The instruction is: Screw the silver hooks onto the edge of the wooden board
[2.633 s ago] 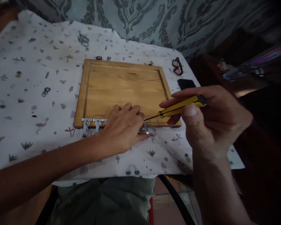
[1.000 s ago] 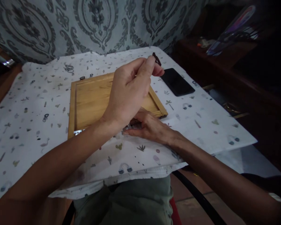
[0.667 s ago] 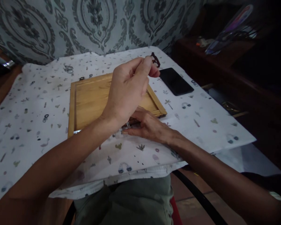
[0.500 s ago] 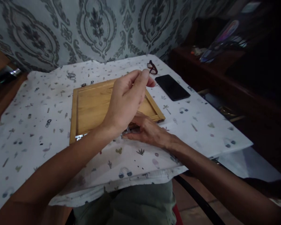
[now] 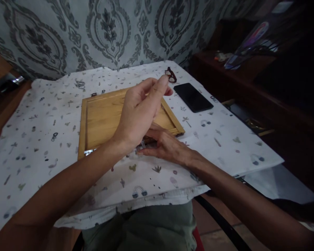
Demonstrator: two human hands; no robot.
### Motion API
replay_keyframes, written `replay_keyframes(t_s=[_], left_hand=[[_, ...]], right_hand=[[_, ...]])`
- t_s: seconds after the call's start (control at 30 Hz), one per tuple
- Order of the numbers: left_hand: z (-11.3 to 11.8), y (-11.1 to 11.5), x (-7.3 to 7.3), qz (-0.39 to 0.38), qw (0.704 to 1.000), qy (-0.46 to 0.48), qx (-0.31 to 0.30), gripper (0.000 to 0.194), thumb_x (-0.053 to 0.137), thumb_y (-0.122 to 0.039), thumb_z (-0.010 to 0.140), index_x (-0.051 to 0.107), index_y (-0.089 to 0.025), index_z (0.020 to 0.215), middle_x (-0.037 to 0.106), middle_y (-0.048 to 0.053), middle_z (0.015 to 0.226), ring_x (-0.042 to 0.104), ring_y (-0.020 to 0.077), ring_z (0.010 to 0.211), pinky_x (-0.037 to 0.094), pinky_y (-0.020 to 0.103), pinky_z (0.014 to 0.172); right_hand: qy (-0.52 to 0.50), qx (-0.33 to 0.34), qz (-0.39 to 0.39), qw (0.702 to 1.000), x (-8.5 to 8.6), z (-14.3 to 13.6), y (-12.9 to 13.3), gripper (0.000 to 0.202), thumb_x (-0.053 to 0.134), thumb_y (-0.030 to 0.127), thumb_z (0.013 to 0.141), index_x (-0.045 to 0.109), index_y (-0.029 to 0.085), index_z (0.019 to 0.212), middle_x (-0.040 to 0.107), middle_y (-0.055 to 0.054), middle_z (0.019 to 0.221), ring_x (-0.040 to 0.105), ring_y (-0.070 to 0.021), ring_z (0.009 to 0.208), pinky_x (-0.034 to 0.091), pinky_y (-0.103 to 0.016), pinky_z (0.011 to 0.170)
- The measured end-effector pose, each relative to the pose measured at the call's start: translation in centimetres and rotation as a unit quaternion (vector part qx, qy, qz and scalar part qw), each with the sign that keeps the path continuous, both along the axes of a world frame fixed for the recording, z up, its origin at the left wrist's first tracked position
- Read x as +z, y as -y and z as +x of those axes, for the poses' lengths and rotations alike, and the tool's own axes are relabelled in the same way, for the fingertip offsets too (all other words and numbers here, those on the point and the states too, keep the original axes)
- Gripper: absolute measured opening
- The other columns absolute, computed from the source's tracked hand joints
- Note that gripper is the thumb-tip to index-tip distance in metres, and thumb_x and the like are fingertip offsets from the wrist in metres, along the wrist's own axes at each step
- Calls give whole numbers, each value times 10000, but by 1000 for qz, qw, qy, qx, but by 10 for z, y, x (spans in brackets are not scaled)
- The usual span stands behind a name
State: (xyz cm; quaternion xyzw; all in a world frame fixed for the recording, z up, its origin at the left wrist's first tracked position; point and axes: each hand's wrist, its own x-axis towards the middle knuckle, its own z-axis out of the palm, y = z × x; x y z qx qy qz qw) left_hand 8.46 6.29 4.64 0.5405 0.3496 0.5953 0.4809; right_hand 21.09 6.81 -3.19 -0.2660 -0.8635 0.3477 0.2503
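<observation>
A framed wooden panel (image 5: pixel 104 116) lies flat on the cloth-covered table, partly covered by my hands and left forearm. My left hand (image 5: pixel 142 104) is raised over the panel's right half, thumb pressed against the curled fingers; whatever they pinch is hidden. Below it, my right hand (image 5: pixel 163 144) reaches to the panel's front edge. Its thumb and fingers close around a small shiny metal piece (image 5: pixel 142 143), whose shape is mostly covered. At the panel's front left corner a metal hinge-like fitting (image 5: pixel 88 152) shows beside my left forearm.
To the right of the panel lies a black phone (image 5: pixel 193 97), with dark-framed glasses (image 5: pixel 171 75) behind it. A patterned white tablecloth (image 5: pixel 42 139) covers the table. Beyond the right edge stands dark furniture with an open drawer (image 5: pixel 256 125). The patterned wall (image 5: pixel 75 31) borders the back.
My left hand's thumb and fingertips have shifted slightly while staying above the panel. The right hand and the panel look almost unmoved.
</observation>
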Motion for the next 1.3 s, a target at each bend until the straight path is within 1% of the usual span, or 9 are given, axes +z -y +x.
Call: replay_keyframes(t_s=[0.3,0.5,0.63,0.77,0.9,1.0,1.1,1.2,1.3], left_hand=[[2,-4,9,-62,998,21,9,441,598,-408,955,561,-175,582,320,-80,365,251,49,360,159,272,421],[0,-3,3,-16,1000,14,-14,399,574,-397,978,580,-164,654,293,-93,405,231,47,389,184,249,431],[-3,2,1,2,1000,15,-3,324,546,-313,995,591,-179,704,310,-83,458,250,60,418,231,245,452],[-10,12,9,44,998,52,9,274,543,-290,991,604,-206,737,342,-67,504,221,73,429,220,274,442],[-17,23,20,51,998,38,13,283,507,-242,1004,590,-188,739,303,-80,498,189,52,419,218,256,435],[-22,25,24,29,999,18,27,336,420,-234,1028,563,-182,729,260,-94,477,196,36,405,222,217,432],[-26,24,27,0,1000,-12,17,420,425,-275,1034,473,-195,625,273,-75,464,291,51,408,258,224,431],[-28,25,34,-11,1000,-13,-14,513,449,-266,1028,366,-174,531,319,-49,485,373,56,445,323,251,479],[-29,26,43,-15,999,3,-35,505,452,-243,1023,374,-165,531,337,-50,503,381,44,470,403,257,546]], right_hand=[[-4,4,-30,1000,0,0,1,313,747,401,851,691,149,1029,610,-119,1131,608,-240,1022,547,-412,887],[1,6,6,1000,-1,0,-1,311,744,409,854,701,162,1037,626,-126,1147,598,-274,1081,535,-447,917],[-10,6,28,1000,-3,2,-2,361,725,464,858,701,170,1067,642,-133,1164,597,-284,1100,528,-475,939],[-65,-8,11,998,-10,5,-3,421,749,495,829,692,202,1126,665,-118,1193,602,-285,1158,507,-501,1004],[-124,-28,-19,992,-13,8,-1,438,725,484,856,669,222,1202,652,-125,1254,621,-269,1174,512,-494,1010],[-133,-62,0,989,-2,8,4,378,677,448,902,659,251,1224,679,-96,1204,639,-255,1129,536,-473,964],[-157,-107,-1,982,21,3,11,296,651,406,926,652,287,1197,693,-57,1183,654,-234,1089,573,-399,858],[-223,-92,-17,970,44,-9,15,398,705,406,891,580,333,1263,681,-20,1157,669,-207,1057,593,-359,823],[-246,-129,-1,961,58,-20,17,482,767,463,828,549,355,1244,695,18,1055,699,-187,986,616,-355,828]])
